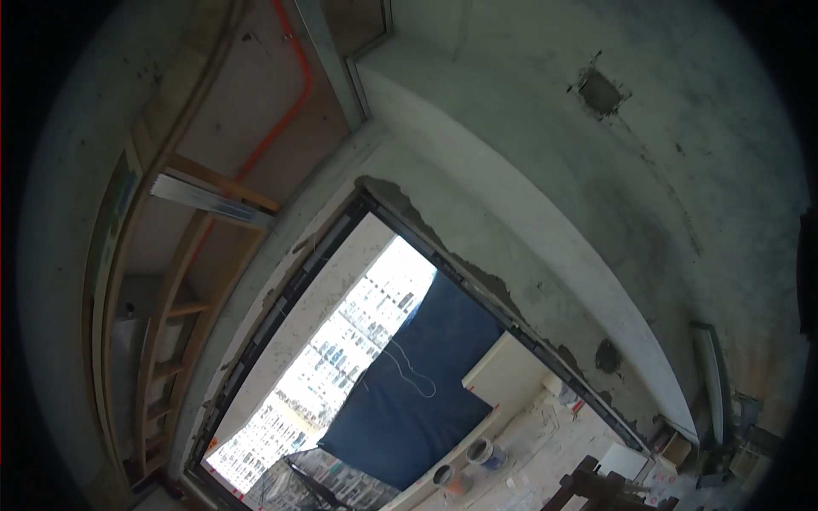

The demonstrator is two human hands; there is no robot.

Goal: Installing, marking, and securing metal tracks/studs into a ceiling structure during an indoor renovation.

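Blue tarpaulin [409, 400] hung across the window opening [341, 358] with paint buckets [477, 456] below it, but neither hand was in view, so anyone stepping blind might well have kicked those buckets over.

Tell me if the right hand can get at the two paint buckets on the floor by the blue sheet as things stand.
Probably not. No hand shows in the head view, which is tilted up toward the ceiling and wall. The two buckets sit far off beside the blue sheet, across the littered floor, with nothing near them.
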